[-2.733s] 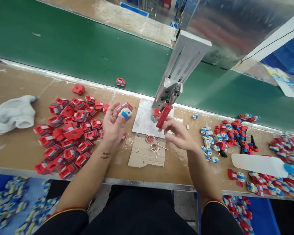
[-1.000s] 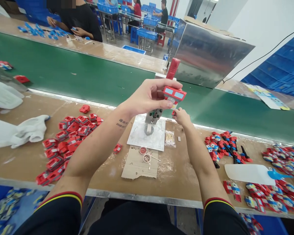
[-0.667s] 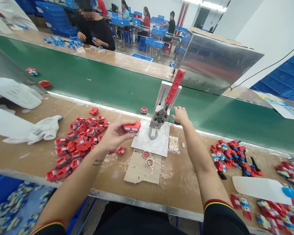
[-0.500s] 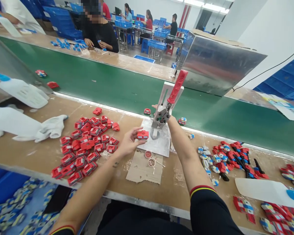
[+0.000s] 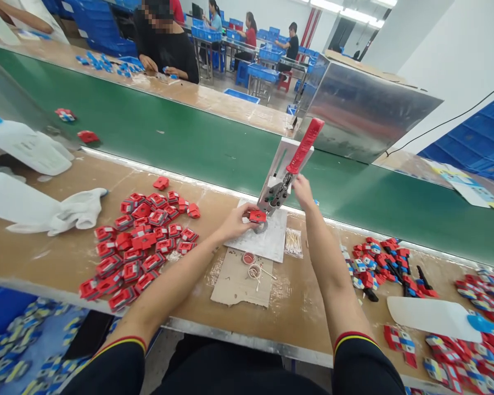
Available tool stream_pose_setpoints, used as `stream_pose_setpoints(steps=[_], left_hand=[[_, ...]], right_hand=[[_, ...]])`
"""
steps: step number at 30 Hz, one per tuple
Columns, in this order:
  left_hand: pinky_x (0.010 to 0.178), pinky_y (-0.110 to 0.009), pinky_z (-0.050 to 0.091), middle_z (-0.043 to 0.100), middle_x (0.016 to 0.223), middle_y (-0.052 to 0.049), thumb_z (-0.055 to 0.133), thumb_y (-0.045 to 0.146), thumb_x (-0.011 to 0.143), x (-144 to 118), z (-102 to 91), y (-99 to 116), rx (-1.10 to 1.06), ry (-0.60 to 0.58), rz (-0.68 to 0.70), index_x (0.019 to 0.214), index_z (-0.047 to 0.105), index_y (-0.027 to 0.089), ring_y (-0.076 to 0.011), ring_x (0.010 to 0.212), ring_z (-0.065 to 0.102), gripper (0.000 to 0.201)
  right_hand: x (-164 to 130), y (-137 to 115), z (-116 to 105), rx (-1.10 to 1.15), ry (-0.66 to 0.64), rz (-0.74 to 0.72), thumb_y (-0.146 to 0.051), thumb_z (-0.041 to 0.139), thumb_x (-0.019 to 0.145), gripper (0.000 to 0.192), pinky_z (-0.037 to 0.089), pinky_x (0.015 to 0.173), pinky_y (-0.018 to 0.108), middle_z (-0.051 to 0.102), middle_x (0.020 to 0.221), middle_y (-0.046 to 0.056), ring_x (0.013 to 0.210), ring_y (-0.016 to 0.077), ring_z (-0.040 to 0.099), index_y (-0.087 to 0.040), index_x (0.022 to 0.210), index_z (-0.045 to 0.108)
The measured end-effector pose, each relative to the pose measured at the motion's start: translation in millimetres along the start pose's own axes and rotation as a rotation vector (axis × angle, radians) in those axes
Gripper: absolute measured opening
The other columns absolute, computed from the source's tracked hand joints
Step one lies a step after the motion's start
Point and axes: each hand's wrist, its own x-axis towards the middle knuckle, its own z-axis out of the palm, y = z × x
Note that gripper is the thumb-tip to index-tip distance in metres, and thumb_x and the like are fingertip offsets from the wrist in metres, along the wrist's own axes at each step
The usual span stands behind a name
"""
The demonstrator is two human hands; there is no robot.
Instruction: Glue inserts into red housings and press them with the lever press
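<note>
The left hand (image 5: 235,222) had its fingers pinched together on a small red plastic block-shaped part (image 5: 257,216), holding it right at the foot of the grey metal toggle press (image 5: 276,181), over the pale base plate (image 5: 267,244) on the brown tabletop (image 5: 53,258). The part sat directly beyond the left fingertips, toward the press and low down, while the right hand (image 5: 302,189) was raised higher and just to the right of the press frame, its fingers loosely apart and close under the red ribbed lever handle (image 5: 305,146); whether they touched it could not be told. That handle slanted up and to the right, its long axis tilted away from the person, so the right hand was the nearer one to the lever and the left the nearer one to the seat below. The red part looked squat and boxy, lying flat; its finer detail was too small to make out. A heap of similar red parts (image 5: 140,241) lay well apart to the left, and two small round cups (image 5: 251,264) stood on a scrap of cardboard (image 5: 236,288) just in front of the plate.
</note>
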Motion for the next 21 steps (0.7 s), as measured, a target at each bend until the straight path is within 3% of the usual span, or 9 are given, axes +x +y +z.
stream_pose_setpoints(steps=[2,5,8,10,11,13,15,17,21], left_hand=[[0.097,-0.039,0.064,0.078,0.108,-0.008,0.085,0.013,0.070,5.0,5.8,-0.9,-0.007,-0.033,0.008,0.108,0.067,0.016,-0.0214,0.097,0.078,0.042],[0.099,-0.040,0.063,0.079,0.105,-0.007,0.082,0.012,0.072,7.9,11.9,-2.3,-0.019,-0.056,0.017,0.107,0.068,0.017,-0.0216,0.097,0.078,0.038],[0.101,-0.042,0.062,0.080,0.107,-0.008,0.080,0.013,0.075,5.0,15.1,-4.1,-0.022,-0.041,0.019,0.109,0.067,0.017,-0.0215,0.098,0.078,0.037],[0.101,-0.042,0.062,0.080,0.108,-0.008,0.080,0.015,0.078,1.5,17.2,-5.1,-0.017,-0.026,0.019,0.112,0.067,0.018,-0.0214,0.098,0.078,0.036],[0.100,-0.042,0.062,0.080,0.109,-0.008,0.080,0.016,0.079,0.0,18.5,-5.5,-0.014,-0.018,0.019,0.112,0.067,0.018,-0.0213,0.099,0.078,0.036],[0.100,-0.041,0.062,0.080,0.112,-0.009,0.080,0.017,0.080,-2.3,21.6,-6.1,-0.008,0.003,0.021,0.113,0.067,0.019,-0.0210,0.100,0.077,0.035],[0.099,-0.040,0.062,0.080,0.114,-0.010,0.079,0.017,0.081,-3.0,24.9,-6.5,-0.007,0.023,0.023,0.114,0.066,0.018,-0.0205,0.100,0.077,0.035],[0.096,-0.039,0.062,0.080,0.114,-0.010,0.078,0.016,0.082,-2.7,27.4,-6.4,-0.007,0.036,0.025,0.114,0.066,0.018,-0.0202,0.098,0.077,0.035],[0.093,-0.037,0.062,0.080,0.108,-0.008,0.078,0.017,0.081,-1.9,28.2,-3.5,-0.011,0.028,0.027,0.113,0.068,0.017,-0.0199,0.094,0.076,0.033]], right_hand=[[-9.1,-11.3,-26.9,0.137,0.144,-0.025,-0.050,0.058,0.100,0.033,0.062,0.075,0.030,0.065,0.079,-0.002,0.075,0.0126,0.066,-0.019,0.090,0.067],[-36.3,-45.1,-62.2,0.463,0.304,-0.145,-0.053,0.055,0.096,0.035,0.061,0.071,0.024,0.058,0.076,-0.004,0.076,0.0103,0.067,-0.023,0.079,0.060],[-70.5,-95.1,-69.5,0.841,0.217,-0.358,-0.041,0.073,0.086,0.026,0.056,0.053,0.018,0.065,0.089,-0.001,0.075,0.0093,0.066,-0.024,0.072,0.059],[-87.4,-129.7,-54.9,0.726,0.059,-0.484,-0.028,0.081,0.078,0.017,0.046,0.040,0.015,0.071,0.109,-0.002,0.061,0.0053,0.058,-0.027,0.078,0.064],[-92.6,-145.2,-44.1,0.603,-0.002,-0.526,-0.022,0.083,0.073,0.023,0.044,0.036,0.016,0.071,0.123,-0.003,0.058,0.0045,0.056,-0.032,0.089,0.069],[-96.7,-169.1,-22.0,0.364,-0.084,-0.526,-0.014,0.085,0.067,0.058,0.049,0.038,0.017,0.064,0.145,-0.004,0.074,0.0089,0.067,-0.042,0.116,0.071],[-96.6,-181.8,-7.1,0.230,-0.134,-0.497,-0.013,0.084,0.066,0.074,0.055,0.044,0.018,0.057,0.156,-0.005,0.101,0.0150,0.072,-0.046,0.130,0.067],[-98.9,-184.4,-2.9,0.221,-0.183,-0.493,-0.014,0.081,0.071,0.072,0.055,0.045,0.017,0.062,0.151,-0.006,0.098,0.0140,0.074,-0.047,0.134,0.066],[-124.5,-172.7,-11.9,0.192,-0.334,-0.567,-0.018,0.074,0.085,0.069,0.050,0.039,0.020,0.078,0.120,-0.001,0.049,0.0056,0.059,-0.044,0.146,0.058]])
